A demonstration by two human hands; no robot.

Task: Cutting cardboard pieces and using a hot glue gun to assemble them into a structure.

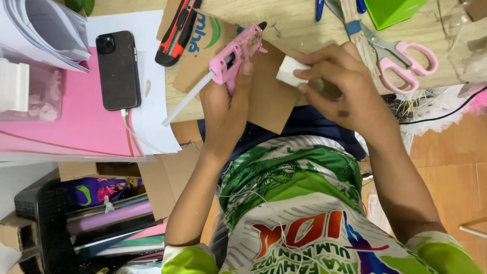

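Two hands meet above the counter (304, 23): our left hand (225, 104) grips the pink glue gun (236, 53), nozzle angled up-right, while our right hand (340, 86) pinches the small white block (289, 71) just beside and below that nozzle.

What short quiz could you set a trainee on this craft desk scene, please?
1. True or false: the left hand grips the pink glue gun.
2. Which thing does the right hand hold? A. the pink-handled scissors. B. the small white piece. C. the utility knife.
3. What dark, flat thing lies on the white sheet to the left of the glue gun?

Key: 1. True. 2. B. 3. The black phone, with a cable plugged into it.
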